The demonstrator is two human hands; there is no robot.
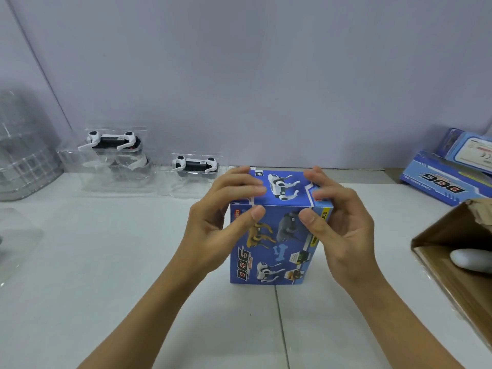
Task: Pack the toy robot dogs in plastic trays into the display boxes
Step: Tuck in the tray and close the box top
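Observation:
A blue display box [277, 243] printed with robot dogs stands upright on the white table [119, 262] in front of me. My left hand [226, 209] grips its upper left corner, fingers over the top flap and thumb on the front face. My right hand [338, 217] grips the upper right corner the same way. The top flap lies flat. Two white and black toy robot dogs in clear plastic trays sit at the back left: one [111, 141] on a stack of trays, one [195, 165] nearer the box.
Flat blue display boxes [447, 179] lie stacked at the back right. An open brown cardboard carton [458, 251] stands at the right edge with a white object inside. A clear plastic container [24, 145] stands at the far left against the wall.

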